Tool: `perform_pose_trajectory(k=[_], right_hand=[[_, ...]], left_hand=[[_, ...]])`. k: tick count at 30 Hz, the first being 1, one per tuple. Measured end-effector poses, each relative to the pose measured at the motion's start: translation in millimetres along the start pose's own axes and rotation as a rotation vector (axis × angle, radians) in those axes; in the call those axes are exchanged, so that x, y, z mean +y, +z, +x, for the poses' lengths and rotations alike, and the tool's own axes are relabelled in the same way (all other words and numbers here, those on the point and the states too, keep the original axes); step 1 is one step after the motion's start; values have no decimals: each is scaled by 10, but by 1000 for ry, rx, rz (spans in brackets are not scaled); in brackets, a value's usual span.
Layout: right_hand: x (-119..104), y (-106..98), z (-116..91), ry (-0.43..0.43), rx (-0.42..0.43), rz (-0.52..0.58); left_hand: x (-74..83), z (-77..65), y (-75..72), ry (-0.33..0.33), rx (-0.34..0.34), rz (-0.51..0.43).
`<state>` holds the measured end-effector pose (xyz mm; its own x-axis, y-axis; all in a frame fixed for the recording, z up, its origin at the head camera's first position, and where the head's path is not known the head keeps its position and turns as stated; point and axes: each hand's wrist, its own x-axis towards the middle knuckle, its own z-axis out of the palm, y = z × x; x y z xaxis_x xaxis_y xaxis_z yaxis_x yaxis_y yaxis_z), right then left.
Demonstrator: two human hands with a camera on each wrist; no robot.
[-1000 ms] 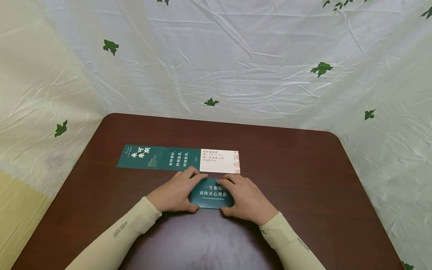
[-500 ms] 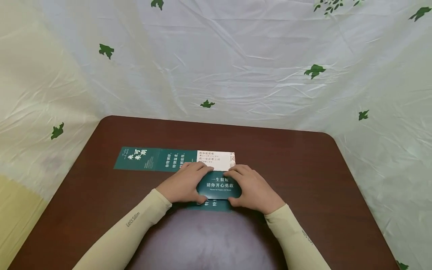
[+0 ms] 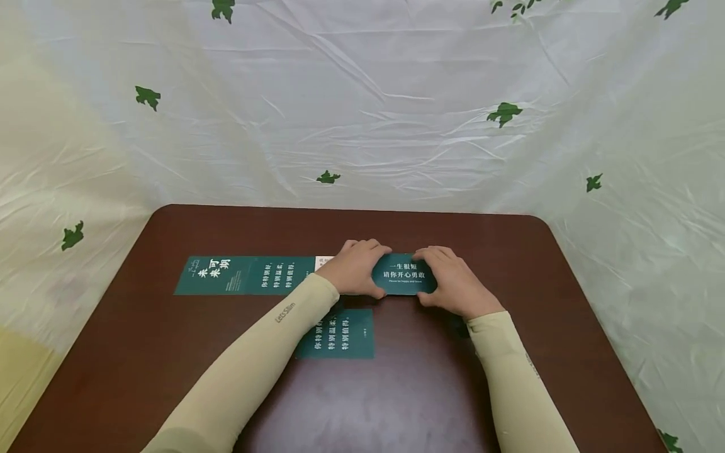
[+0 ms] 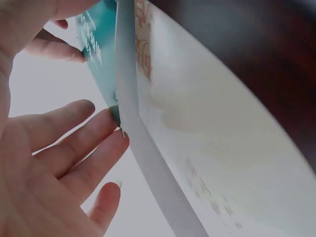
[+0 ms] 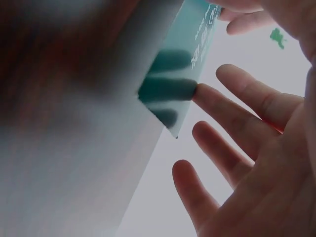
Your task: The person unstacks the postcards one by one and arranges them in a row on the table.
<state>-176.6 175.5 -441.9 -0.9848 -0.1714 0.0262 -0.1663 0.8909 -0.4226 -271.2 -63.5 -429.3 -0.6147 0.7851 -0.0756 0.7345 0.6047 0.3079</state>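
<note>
A little right of the centre in the head view, I see the held card, green with white writing, between the two hands. The left hand grips its left side with thumb and fingers, and the right hand grips its right side in the same manner. Whether this card lies on the desk or just above it, I cannot tell. Toward the left of the frame runs a row: a large-lettered green card, then a second green card, then a white card, mostly hidden by the left hand. Below the centre I find a lower green card, partly covered by the left sleeve. Across the upper frame hangs a pale cloth with green leaf shapes.
</note>
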Motion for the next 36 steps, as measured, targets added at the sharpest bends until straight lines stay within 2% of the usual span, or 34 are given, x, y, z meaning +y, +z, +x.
perform_pose_trajectory(k=[3, 6, 13, 27, 32, 36], right_hand=[[77, -57, 11, 22, -20, 16], [113, -73, 30, 39, -37, 28], [92, -90, 77, 57, -69, 40], [144, -77, 48, 92, -140, 54], [147, -56, 43, 89, -122, 58], [76, -49, 46, 51, -74, 64]], left_hand=[[22, 110, 1, 1, -7, -11], [15, 160, 18, -2, -14, -11], [-11, 136, 33, -35, -15, -26], [0, 155, 102, -35, -30, -65], [-4, 140, 114, -25, -30, -76], [-12, 58, 94, -17, 20, -145]])
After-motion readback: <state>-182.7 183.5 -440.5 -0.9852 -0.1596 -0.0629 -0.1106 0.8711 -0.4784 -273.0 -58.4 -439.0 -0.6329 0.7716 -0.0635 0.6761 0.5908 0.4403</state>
